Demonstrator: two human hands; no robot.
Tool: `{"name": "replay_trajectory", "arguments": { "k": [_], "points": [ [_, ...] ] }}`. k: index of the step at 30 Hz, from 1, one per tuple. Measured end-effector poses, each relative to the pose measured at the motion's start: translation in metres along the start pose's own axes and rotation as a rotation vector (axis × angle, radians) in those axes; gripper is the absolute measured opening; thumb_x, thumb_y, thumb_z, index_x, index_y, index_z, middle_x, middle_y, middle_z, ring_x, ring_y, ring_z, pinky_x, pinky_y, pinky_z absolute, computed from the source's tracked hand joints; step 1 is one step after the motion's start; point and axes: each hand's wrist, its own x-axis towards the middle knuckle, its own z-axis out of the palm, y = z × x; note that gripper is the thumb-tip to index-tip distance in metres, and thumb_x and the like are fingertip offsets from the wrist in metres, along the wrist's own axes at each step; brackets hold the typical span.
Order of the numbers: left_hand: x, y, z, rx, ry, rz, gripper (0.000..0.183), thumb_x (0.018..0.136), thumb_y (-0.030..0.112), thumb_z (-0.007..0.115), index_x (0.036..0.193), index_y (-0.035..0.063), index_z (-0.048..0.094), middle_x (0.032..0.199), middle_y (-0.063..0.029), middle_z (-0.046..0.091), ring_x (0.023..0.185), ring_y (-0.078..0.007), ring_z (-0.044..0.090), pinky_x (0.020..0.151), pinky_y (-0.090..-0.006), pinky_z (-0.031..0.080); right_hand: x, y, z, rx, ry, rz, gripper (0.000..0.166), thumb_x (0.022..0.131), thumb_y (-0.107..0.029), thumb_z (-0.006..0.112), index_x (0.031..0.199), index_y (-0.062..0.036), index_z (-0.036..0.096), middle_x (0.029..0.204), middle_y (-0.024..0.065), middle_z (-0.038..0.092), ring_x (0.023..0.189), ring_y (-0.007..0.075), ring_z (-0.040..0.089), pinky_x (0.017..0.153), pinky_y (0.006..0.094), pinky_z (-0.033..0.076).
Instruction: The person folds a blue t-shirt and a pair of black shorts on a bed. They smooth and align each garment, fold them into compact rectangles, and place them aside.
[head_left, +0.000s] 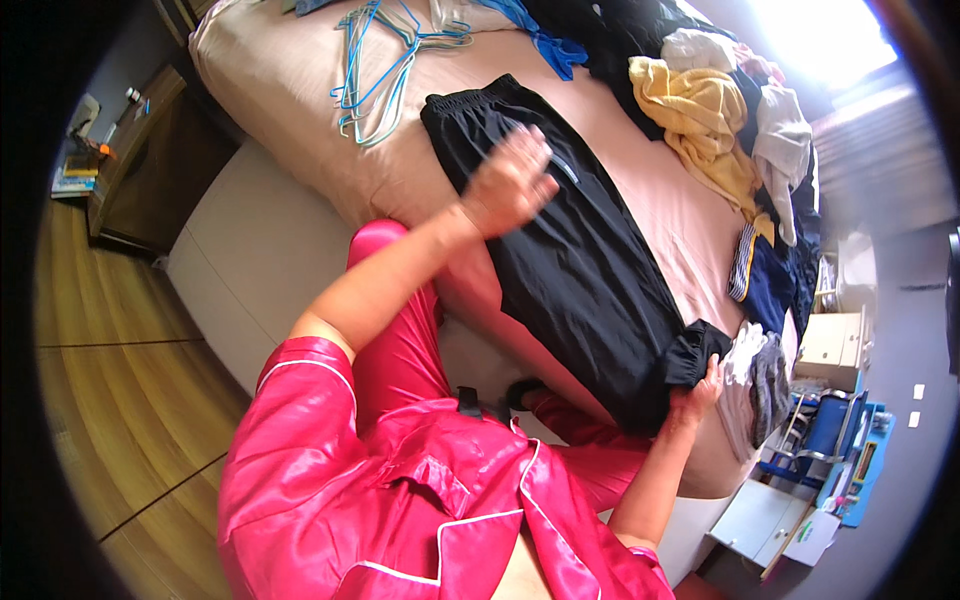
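A pair of black trousers (577, 247) lies lengthwise on the bed, its elastic waistband at the far end and its leg ends towards me. My left hand (511, 184), blurred by motion, is over the upper part of the trousers near a small pale strip. Its fingers are apart and hold nothing; whether the palm touches the cloth I cannot tell. At the near right, my right hand (699, 388) grips the gathered cuff (697, 349) of a trouser leg by the bed's edge.
Several wire hangers (386, 67) lie on the pink bedsheet (300, 97). Along the right are a yellow towel (701, 112), rumpled clothes (784, 142), a folded navy garment (765, 277) and grey-white socks (757, 375). A dark wooden cabinet (161, 172) stands left; a blue chair (829, 427) right.
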Motion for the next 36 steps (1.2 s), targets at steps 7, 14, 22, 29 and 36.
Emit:
{"name": "replay_trajectory", "arguments": {
  "k": [7, 14, 22, 29, 36],
  "points": [
    [-0.022, 0.025, 0.036, -1.633, -0.033, -1.100, 0.066, 0.094, 0.048, 0.039, 0.134, -0.0039, 0.035, 0.140, -0.0165, 0.038, 0.131, -0.0272, 0.034, 0.107, -0.0377, 0.026, -0.021, -0.037, 0.203, -0.365, -0.241, -0.201, 0.018, 0.091, -0.012, 0.053, 0.104, -0.0007, 0.058, 0.075, -0.0010, 0.058, 0.062, 0.0062, 0.053, 0.055, 0.0196, 0.042],
    [0.003, -0.078, -0.012, -2.059, 0.130, -1.132, 0.095, 0.084, 0.071, 0.029, 0.139, -0.0055, 0.021, 0.142, -0.0198, 0.031, 0.130, -0.0295, 0.034, 0.106, -0.0420, 0.027, 0.014, 0.061, 0.379, -0.482, -0.696, -0.155, 0.038, 0.087, -0.017, 0.059, 0.117, 0.0055, 0.054, 0.095, 0.0066, 0.061, 0.084, 0.0110, 0.053, 0.077, 0.0241, 0.044],
    [-0.006, -0.109, 0.009, -1.821, 0.377, -1.256, 0.055, 0.074, 0.042, 0.074, 0.110, 0.0035, 0.058, 0.107, -0.0064, 0.061, 0.097, -0.0161, 0.057, 0.092, -0.0318, 0.041, -0.050, 0.119, 0.339, -0.852, -0.766, -0.625, 0.047, 0.083, -0.015, 0.062, 0.125, 0.0017, 0.047, 0.101, 0.0157, 0.062, 0.089, 0.0291, 0.060, 0.080, 0.0364, 0.047],
    [0.007, -0.086, 0.011, -1.013, 0.448, -1.359, 0.015, 0.067, 0.004, 0.067, 0.080, -0.0017, 0.064, 0.081, -0.0059, 0.064, 0.071, -0.0183, 0.060, 0.071, -0.0305, 0.049, -0.045, 0.055, 0.101, -1.603, -0.216, -0.888, 0.045, 0.082, -0.014, 0.065, 0.122, 0.0025, 0.049, 0.108, 0.0161, 0.059, 0.097, 0.0299, 0.057, 0.086, 0.0369, 0.044],
    [0.002, -0.119, 0.039, -0.962, 0.449, -0.979, 0.024, 0.073, 0.007, 0.062, 0.095, -0.0031, 0.062, 0.089, -0.0056, 0.063, 0.079, -0.0167, 0.057, 0.078, -0.0293, 0.044, -0.056, 0.039, 0.066, -0.556, -0.038, 0.500, 0.027, 0.087, -0.025, 0.063, 0.101, -0.0033, 0.053, 0.077, 0.0029, 0.057, 0.059, 0.0089, 0.055, 0.051, 0.0201, 0.046]
  ]
}}
